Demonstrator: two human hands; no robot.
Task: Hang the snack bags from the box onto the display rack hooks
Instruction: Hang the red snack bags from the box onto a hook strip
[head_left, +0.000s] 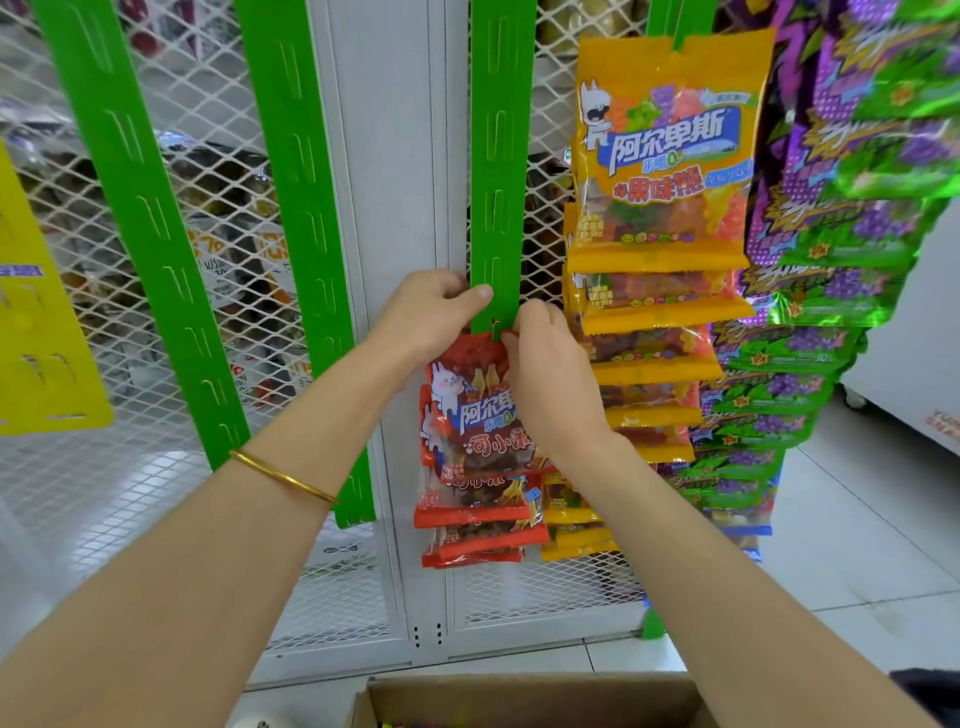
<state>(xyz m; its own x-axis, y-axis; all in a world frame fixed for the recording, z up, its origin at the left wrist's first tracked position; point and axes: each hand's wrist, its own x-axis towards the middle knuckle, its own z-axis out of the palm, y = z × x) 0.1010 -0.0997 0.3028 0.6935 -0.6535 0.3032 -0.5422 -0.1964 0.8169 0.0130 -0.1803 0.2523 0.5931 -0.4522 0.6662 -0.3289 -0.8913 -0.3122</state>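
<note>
White mesh rack (208, 260) fills my view, cardboard box (519, 696) below. My left hand (431, 312) grips the middle green strip (501, 156); my right hand (545, 364) pinches the red snack bag (478, 415) by its top at a hook (497, 328) — the hanging step. Next, I'd judge: seat the hole, then release.

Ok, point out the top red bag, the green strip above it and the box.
Red bag (470, 415): head view, on its front label.
Green strip (501, 156): head view, on its bare middle.
Box (519, 699): head view, on its inner wall.

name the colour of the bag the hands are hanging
Red. The bag has a white rabbit cartoon; head view shows it best.
</note>
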